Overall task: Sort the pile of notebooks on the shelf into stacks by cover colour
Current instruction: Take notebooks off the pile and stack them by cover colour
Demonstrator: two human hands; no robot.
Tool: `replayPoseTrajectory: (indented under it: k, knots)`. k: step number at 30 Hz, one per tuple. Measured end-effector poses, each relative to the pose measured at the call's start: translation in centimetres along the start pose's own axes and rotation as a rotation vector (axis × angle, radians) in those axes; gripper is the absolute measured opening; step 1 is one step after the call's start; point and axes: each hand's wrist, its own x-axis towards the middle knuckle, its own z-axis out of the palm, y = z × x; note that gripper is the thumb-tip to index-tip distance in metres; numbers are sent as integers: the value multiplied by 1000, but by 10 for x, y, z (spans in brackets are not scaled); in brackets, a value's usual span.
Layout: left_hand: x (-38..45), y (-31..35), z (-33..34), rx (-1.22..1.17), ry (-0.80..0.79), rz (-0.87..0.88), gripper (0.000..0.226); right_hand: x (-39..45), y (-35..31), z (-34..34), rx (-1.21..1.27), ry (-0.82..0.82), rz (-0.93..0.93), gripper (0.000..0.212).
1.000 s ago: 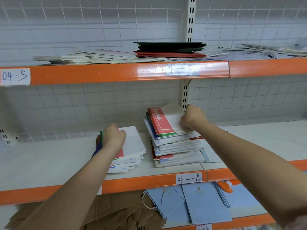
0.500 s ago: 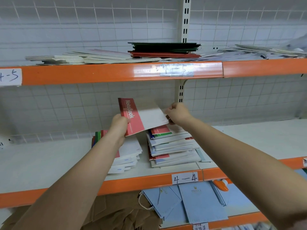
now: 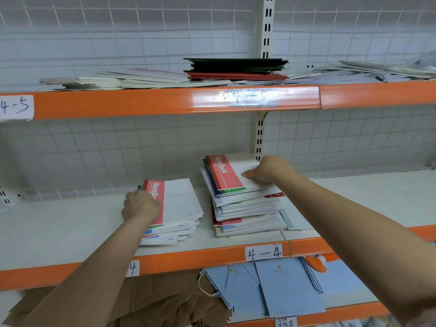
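On the middle shelf (image 3: 59, 223) lie two heaps of notebooks. The left stack (image 3: 181, 228) is topped by a red-and-white notebook (image 3: 179, 199). My left hand (image 3: 141, 205) grips that notebook at its red spine edge, fingers curled. To the right stands the taller mixed pile (image 3: 247, 215), with red, blue and green covers showing at its edges. Its top notebook (image 3: 224, 175) is also red and white. My right hand (image 3: 269, 169) holds this top notebook at its right side, with the thumb on the cover.
The upper shelf carries dark green and red notebooks (image 3: 236, 68) and flat pale ones beside them. Below, blue paper bags (image 3: 283, 286), brown bags (image 3: 153, 300) and an orange item (image 3: 315, 263) lie. A white upright (image 3: 259, 138) stands behind the pile.
My left hand carried the red-and-white notebook from mid-air down onto the left stack. My right hand let go of it and moved back onto the top of the right pile.
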Motion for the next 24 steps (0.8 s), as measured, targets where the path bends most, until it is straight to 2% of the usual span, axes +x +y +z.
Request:
replayPoseTrajectory:
  k: [3, 8, 10, 12, 15, 19, 22, 24]
  knots:
    - [-3, -2, 2, 259, 95, 16, 72, -4, -3, -1, 11, 36, 17, 63]
    - [-4, 15, 7, 111, 116, 135, 48, -5, -5, -2, 158, 82, -47, 31]
    - [-6, 27, 6, -51, 76, 212, 43, -4, -6, -4, 281, 98, -52, 29]
    - [-10, 41, 4, -314, -44, 238, 40, -3, -7, -5, 491, 95, -40, 27]
    - [-18, 61, -1, -712, -282, 164, 38, -5, -10, -8, 768, 53, -18, 22]
    - [-28, 84, -7, -1023, -541, 98, 33, -13, -18, -7, 981, -41, -29, 31]
    - [-31, 94, -10, -1193, -568, 72, 16, -18, -26, -5, 938, -132, -125, 13]
    - [-28, 92, -14, -1208, -502, 69, 22, -18, -26, -5, 903, -165, -192, 8]
